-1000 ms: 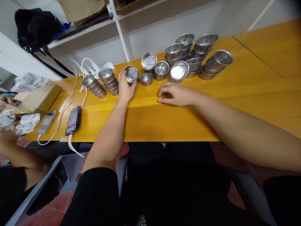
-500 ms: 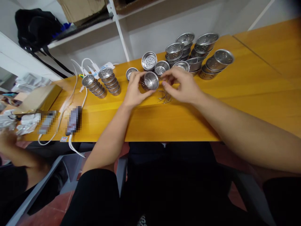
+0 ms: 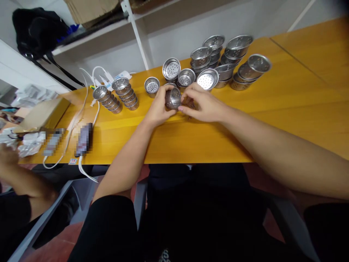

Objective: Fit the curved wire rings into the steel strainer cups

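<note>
A perforated metal strainer cup (image 3: 172,99) is held tilted above the table, its open mouth turned toward the right. My left hand (image 3: 157,108) is closed around its left side, with the thumb underneath. At the cup's right rim, my right hand (image 3: 203,103) has thumb and forefinger pinched together. Whatever lies between those fingertips is too small to make out. Thin wire pieces (image 3: 190,117) lie on the table, mostly hidden under my right hand. Just behind, a small strainer cup (image 3: 152,86) stands to the left and another tilted cup (image 3: 207,80) to the right.
Nested strainer cups stand in stacks at the left (image 3: 121,85) and back right (image 3: 255,64) of the wooden table (image 3: 174,149). White cables (image 3: 88,91), two blurred-out devices and a cardboard box (image 3: 43,116) lie further left. A co-worker's arm (image 3: 25,178) shows at the left edge.
My right hand has moved left and slightly down to the cup's rim, covering most of the wires. The cup has turned a little and shifted slightly down in my left hand.
</note>
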Demonstrator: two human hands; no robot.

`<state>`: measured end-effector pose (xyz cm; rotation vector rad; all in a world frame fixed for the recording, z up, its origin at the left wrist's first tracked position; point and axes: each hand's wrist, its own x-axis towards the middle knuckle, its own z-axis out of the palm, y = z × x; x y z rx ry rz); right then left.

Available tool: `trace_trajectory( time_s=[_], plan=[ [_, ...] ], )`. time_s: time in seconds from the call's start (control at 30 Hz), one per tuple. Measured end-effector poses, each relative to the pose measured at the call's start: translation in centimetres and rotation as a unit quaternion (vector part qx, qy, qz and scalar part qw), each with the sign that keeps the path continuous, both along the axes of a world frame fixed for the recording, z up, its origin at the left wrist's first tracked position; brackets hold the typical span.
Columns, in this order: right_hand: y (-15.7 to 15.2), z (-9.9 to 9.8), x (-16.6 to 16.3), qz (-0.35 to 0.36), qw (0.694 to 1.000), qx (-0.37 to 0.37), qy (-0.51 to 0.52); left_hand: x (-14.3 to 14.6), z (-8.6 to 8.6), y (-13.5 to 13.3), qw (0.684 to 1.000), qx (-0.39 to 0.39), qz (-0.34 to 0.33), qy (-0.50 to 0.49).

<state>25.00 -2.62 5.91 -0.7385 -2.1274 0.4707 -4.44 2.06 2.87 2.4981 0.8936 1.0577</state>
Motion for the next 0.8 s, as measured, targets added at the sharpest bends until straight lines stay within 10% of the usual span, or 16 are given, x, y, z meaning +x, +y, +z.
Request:
trace_trajectory(
  time_s=[0.8],
  plan=[
    [0.5, -0.4, 0.1, -0.026, 0.996, -0.064, 0.062, 1.7, 2.4, -3.0, 0.995, 0.0, 0.045, 0.088]
  ],
)
